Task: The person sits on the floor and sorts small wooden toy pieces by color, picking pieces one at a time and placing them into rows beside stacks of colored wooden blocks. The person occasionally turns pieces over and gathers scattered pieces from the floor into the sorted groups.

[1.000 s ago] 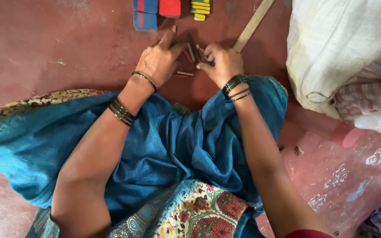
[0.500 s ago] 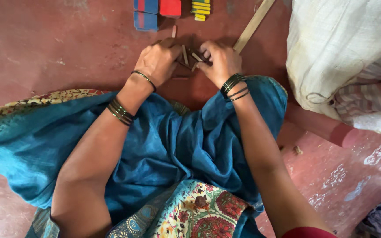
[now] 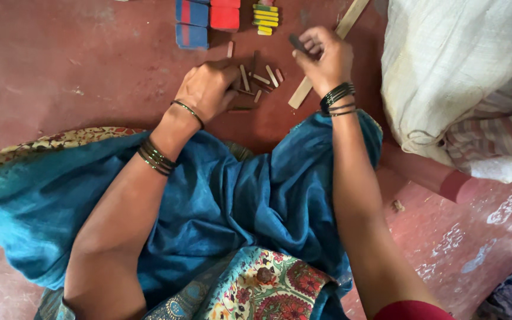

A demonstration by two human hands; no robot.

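A person seated on a red floor (image 3: 78, 65), blue cloth (image 3: 226, 195) across the lap, sorts short wooden sticks (image 3: 259, 83) scattered just in front. The left hand (image 3: 208, 89) rests palm-down at the pile's edge, fingers curled on the floor beside the sticks w/ nothing clearly gripped. The right hand (image 3: 324, 59) is lifted above the floor, thumb & fingertips pinched narrow on a small dark piece (image 3: 297, 42), possibly one stick; too blurred to tell. A long wooden slat (image 3: 303, 92) lies angled under that hand. Beyond: blue-and-red blocks (image 3: 192, 24), a red block (image 3: 225, 16), a stack of yellow-green sticks (image 3: 265, 18). A white sack (image 3: 445, 71) sits at right.
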